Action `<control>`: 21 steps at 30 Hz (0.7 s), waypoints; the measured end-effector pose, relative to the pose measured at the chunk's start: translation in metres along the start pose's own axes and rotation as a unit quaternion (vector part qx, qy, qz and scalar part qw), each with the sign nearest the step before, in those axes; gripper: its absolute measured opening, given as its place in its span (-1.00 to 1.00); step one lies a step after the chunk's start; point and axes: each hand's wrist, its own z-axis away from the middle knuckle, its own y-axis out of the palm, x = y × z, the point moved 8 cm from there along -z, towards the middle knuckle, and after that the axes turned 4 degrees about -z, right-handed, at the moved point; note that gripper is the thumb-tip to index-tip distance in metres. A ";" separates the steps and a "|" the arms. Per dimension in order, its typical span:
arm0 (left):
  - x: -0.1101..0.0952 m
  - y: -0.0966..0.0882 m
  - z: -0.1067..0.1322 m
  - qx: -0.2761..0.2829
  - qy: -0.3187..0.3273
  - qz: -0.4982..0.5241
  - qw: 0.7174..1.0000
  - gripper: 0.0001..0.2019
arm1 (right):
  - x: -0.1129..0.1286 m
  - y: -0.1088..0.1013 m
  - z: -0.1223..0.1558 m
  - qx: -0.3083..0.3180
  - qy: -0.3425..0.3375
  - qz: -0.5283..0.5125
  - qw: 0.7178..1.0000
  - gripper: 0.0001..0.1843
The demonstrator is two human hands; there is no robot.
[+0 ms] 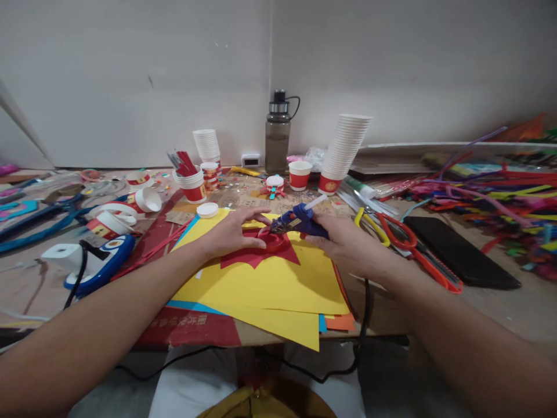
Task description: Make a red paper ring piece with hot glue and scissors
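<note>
My right hand (337, 237) is wrapped round a blue glue gun (300, 220), a white glue stick jutting from its back end. The gun's nozzle points left and down at a red ring-shaped piece (275, 242). Thumb and fingers of my left hand (237, 233) curve round the left side of that ring, which rests on a red paper cutout with a jagged edge (243, 259). Beneath the cutout lie yellow paper sheets (278, 293), with blue and orange sheets showing at their edges. The nozzle's tip is partly hidden between my hands.
Behind stand a water bottle (277, 142), a tall cup stack (346, 151) and a single paper cup (299, 175). Orange-handled scissors (429, 264) and a black phone (461, 252) lie right, near pipe cleaners (513, 203). A power strip (102, 264) lies left; the gun's cord (364, 325) hangs over the front edge.
</note>
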 end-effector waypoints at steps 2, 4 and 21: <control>0.002 0.002 0.000 0.007 -0.004 0.007 1.000 -0.28 | 0.000 0.000 0.000 0.003 0.003 0.002 1.000 -0.73; 0.003 0.003 0.000 0.007 -0.010 0.016 1.000 -0.28 | -0.001 0.000 0.001 0.003 0.003 0.003 1.000 -0.73; 0.005 0.003 0.001 0.004 -0.018 0.043 0.999 -0.27 | 0.002 0.004 0.001 0.009 0.009 0.021 1.000 -0.70</control>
